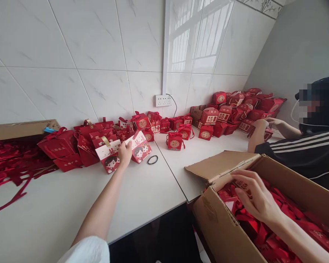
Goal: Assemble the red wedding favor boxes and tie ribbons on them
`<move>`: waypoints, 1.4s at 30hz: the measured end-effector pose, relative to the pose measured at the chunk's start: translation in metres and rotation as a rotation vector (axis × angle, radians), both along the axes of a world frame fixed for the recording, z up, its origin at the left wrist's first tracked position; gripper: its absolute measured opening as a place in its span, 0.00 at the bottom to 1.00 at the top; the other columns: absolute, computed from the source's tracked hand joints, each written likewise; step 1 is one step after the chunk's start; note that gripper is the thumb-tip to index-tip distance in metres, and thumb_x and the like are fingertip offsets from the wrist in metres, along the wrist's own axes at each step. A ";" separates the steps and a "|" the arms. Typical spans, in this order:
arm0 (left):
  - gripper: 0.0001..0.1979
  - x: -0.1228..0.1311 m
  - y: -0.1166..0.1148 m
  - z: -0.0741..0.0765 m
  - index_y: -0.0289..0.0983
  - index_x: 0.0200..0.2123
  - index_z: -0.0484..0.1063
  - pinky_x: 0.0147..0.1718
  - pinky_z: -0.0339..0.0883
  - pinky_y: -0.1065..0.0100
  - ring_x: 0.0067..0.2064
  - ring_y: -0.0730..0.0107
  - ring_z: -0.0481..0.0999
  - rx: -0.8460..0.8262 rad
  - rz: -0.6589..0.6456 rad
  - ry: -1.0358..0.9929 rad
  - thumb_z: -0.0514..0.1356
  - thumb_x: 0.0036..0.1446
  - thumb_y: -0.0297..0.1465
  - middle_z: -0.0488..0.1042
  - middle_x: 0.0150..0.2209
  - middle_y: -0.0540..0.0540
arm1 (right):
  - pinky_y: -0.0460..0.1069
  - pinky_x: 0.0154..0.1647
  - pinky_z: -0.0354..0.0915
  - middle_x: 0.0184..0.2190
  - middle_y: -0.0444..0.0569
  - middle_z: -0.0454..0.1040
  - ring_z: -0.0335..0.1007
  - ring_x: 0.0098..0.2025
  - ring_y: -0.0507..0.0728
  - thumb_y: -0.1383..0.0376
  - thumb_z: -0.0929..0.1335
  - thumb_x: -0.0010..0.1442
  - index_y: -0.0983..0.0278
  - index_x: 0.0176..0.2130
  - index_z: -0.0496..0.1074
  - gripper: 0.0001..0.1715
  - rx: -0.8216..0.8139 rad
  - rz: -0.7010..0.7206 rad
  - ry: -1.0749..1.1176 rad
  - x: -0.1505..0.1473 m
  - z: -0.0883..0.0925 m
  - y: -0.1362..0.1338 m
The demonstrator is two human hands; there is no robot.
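My left hand (125, 154) is closed on the upper edge of a red-and-white gift box (141, 150) with a cartoon figure printed on its front. Close beside it, on the left, stands a similar gift box (109, 157) with a gold handle. Over the open cardboard carton (212, 212) hovers my right hand (259, 199), fingers curved and the thumb apart, with nothing visible in its grip. Beneath it, red gift boxes and ribbons (279, 204) fill the carton.
Several red boxes (175, 141) line the wall side of the white table (142, 204). A black ring (152, 159) lies near my left hand. At far left is a carton of red ribbons (5, 157). On the right, a person (304, 146) handles boxes beside a tall pile (224, 115).
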State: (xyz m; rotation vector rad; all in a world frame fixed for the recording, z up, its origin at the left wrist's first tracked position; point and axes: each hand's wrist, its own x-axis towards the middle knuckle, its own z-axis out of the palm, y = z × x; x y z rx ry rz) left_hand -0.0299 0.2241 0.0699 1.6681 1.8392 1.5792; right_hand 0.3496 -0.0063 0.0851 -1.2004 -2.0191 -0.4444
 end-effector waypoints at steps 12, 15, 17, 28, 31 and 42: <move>0.15 0.025 -0.141 -0.052 0.37 0.32 0.68 0.26 0.65 0.71 0.26 0.71 0.70 -0.025 -0.501 -0.006 0.49 0.59 0.41 0.72 0.25 0.48 | 0.55 0.40 0.69 0.40 0.55 0.68 0.68 0.40 0.58 0.61 0.63 0.61 0.63 0.41 0.64 0.09 -0.502 0.304 0.189 -0.159 0.003 0.089; 0.14 0.025 -0.139 -0.050 0.36 0.33 0.67 0.26 0.65 0.72 0.27 0.72 0.71 -0.085 -0.603 -0.013 0.49 0.60 0.39 0.73 0.27 0.48 | 0.50 0.37 0.68 0.34 0.48 0.69 0.70 0.34 0.53 0.64 0.61 0.63 0.63 0.39 0.64 0.05 -0.646 0.408 0.345 -0.175 0.001 0.105; 0.14 0.019 -0.136 -0.044 0.36 0.32 0.68 0.28 0.65 0.72 0.29 0.71 0.71 -0.114 -0.659 -0.004 0.50 0.60 0.39 0.73 0.28 0.48 | 0.48 0.34 0.67 0.31 0.45 0.69 0.69 0.30 0.51 0.65 0.62 0.62 0.62 0.37 0.64 0.03 -0.645 0.430 0.420 -0.183 0.007 0.110; 0.24 0.022 -0.133 -0.013 0.40 0.50 0.55 0.46 0.67 0.63 0.50 0.64 0.72 -0.161 -0.771 -0.114 0.61 0.53 0.37 0.73 0.47 0.43 | 0.54 0.47 0.67 0.44 0.56 0.65 0.66 0.46 0.57 0.62 0.63 0.62 0.66 0.48 0.60 0.16 -0.395 0.518 0.256 -0.180 0.019 0.108; 0.16 0.029 -0.130 -0.008 0.40 0.41 0.58 0.43 0.70 0.64 0.46 0.65 0.74 -0.114 -0.723 -0.092 0.60 0.54 0.38 0.74 0.42 0.46 | 0.54 0.43 0.69 0.43 0.56 0.65 0.66 0.45 0.58 0.66 0.62 0.63 0.65 0.45 0.61 0.10 -0.292 0.425 0.119 -0.161 0.016 0.096; 0.14 0.038 -0.124 -0.021 0.37 0.45 0.72 0.39 0.72 0.69 0.40 0.70 0.75 0.202 -0.780 -0.032 0.52 0.57 0.24 0.73 0.41 0.43 | 0.44 0.25 0.68 0.40 0.53 0.67 0.71 0.33 0.51 0.68 0.58 0.66 0.64 0.46 0.64 0.10 -0.200 0.378 -0.155 -0.159 -0.017 0.095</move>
